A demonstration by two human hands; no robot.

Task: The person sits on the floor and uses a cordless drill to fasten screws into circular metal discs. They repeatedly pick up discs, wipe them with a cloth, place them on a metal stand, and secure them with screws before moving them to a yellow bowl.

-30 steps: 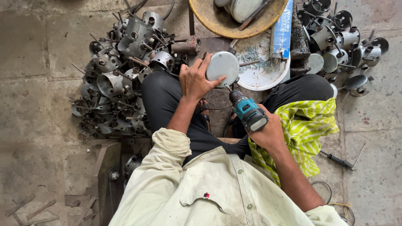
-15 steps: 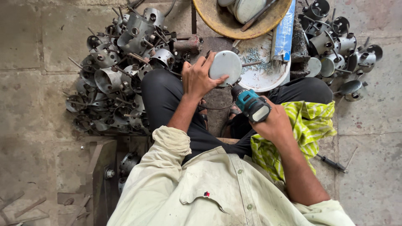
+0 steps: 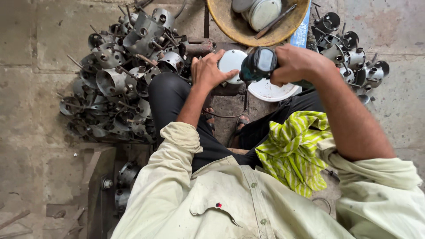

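Observation:
My left hand (image 3: 209, 69) rests on a round grey metal disc (image 3: 230, 60), holding it down on a dark block between my knees. My right hand (image 3: 297, 64) grips a teal and black power drill (image 3: 259, 64), whose nose points at the disc's right edge. A white round lid (image 3: 271, 91) lies just below the drill. The drill bit itself is hidden behind the tool's body.
A heap of grey metal cup-shaped parts (image 3: 117, 77) fills the floor to my left, and a smaller group of them (image 3: 352, 51) sits at the right. A yellow bowl (image 3: 230, 26) with metal lids stands ahead. A green striped cloth (image 3: 292, 148) lies on my right thigh.
My right hand has lifted the drill up and forward, from beside my knee to the disc's edge. My left hand stays on the disc. The camera has tilted closer.

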